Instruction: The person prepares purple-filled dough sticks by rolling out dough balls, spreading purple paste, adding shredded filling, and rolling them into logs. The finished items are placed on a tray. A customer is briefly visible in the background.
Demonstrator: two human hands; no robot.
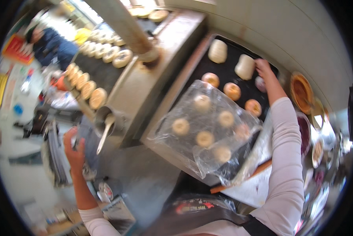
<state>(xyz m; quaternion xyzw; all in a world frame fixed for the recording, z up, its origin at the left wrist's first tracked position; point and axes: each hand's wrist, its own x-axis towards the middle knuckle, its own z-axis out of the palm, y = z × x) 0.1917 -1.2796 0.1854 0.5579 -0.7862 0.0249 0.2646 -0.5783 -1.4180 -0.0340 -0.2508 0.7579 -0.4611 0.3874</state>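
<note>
My right hand [263, 67] reaches over a dark baking tray [231, 43], its fingers curled against the right side of a pale dough roll [244, 67]. What those fingers hold, if anything, is hidden. Another pale ridged roll [217, 51] lies to its left. A pinkish round piece [260, 83] is just below the wrist. Orange-tinted round buns [232, 91] sit in a row nearer me. Clear plastic film [192, 106] covers several more rounds on the near part of the tray. Off to the left, my left hand [74, 148] is raised with fingers apart, holding nothing.
A metal container [109, 118] with a white spoon [105, 135] stands near the counter's corner. Beyond the thick pipe [125, 27], several round flatbreads [98, 98] line a dark griddle [99, 70]. Bowls [301, 91] sit right of the tray. Another person [54, 47] is at far left.
</note>
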